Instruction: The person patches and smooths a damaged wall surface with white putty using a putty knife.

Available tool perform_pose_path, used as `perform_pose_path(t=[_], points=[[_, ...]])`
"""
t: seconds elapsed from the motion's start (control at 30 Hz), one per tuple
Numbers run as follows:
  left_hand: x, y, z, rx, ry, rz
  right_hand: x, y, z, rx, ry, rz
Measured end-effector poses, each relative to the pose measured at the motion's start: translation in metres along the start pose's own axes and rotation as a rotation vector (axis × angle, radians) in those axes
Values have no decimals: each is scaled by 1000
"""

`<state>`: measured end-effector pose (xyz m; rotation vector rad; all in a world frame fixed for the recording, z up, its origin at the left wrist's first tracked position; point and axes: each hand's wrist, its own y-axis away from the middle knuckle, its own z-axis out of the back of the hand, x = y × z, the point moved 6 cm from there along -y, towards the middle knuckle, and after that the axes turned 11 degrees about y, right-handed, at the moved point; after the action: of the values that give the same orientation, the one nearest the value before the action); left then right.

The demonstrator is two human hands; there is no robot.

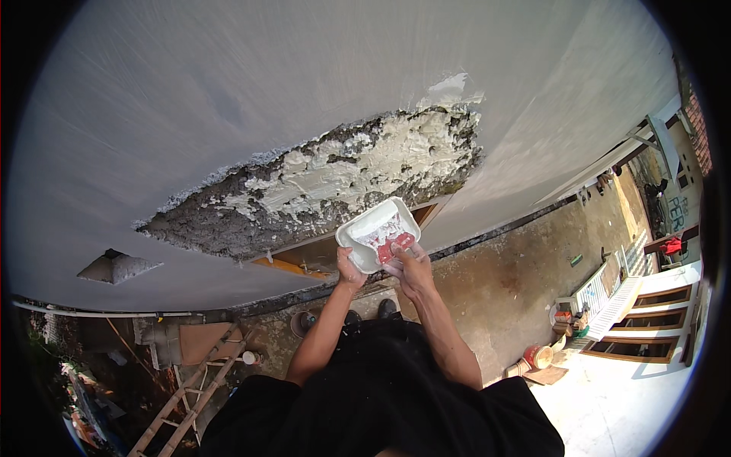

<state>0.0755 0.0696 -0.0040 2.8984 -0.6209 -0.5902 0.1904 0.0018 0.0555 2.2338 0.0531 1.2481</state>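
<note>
My left hand (350,268) is closed on the near left rim of a shallow white plastic container (355,226), held in front of my body. White plaster paste (387,231) lies inside it. With my right hand (413,272), smeared white, I grip a red putty scraper (395,247) over the container's near right part; its blade's edge is hard to make out against the paste. Beyond the container, a long rough patch (358,164) of the grey wall (251,68) is broken open and partly spread with white plaster.
A small notch (118,266) is cut into the wall at left. Below the patch runs a wooden-edged opening (312,255). A wooden ladder (186,392) leans at lower left. Buckets (537,356) and boards stand across the concrete yard (502,293) at right.
</note>
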Motion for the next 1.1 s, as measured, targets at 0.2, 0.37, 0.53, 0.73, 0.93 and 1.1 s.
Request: perform_pose_path(t=[0.2, 0.37, 0.53, 0.73, 0.93, 1.1], points=[[-6, -3, -8, -24, 53, 1, 6, 1, 8, -1, 29, 42], [-7, -4, -18, 27, 73, 12, 17, 4, 15, -27, 162, 155], [-4, -3, -29, 43, 53, 37, 20, 1, 28, -62, 178, 213], [12, -11, -25, 51, 81, 138, 25, 6, 39, -81, 156, 224], [34, -15, -36, 52, 81, 218, 31, 7, 56, -134, 149, 248], [47, -31, -34, 46, 93, 264, 35, 5, 69, -170, 142, 250]])
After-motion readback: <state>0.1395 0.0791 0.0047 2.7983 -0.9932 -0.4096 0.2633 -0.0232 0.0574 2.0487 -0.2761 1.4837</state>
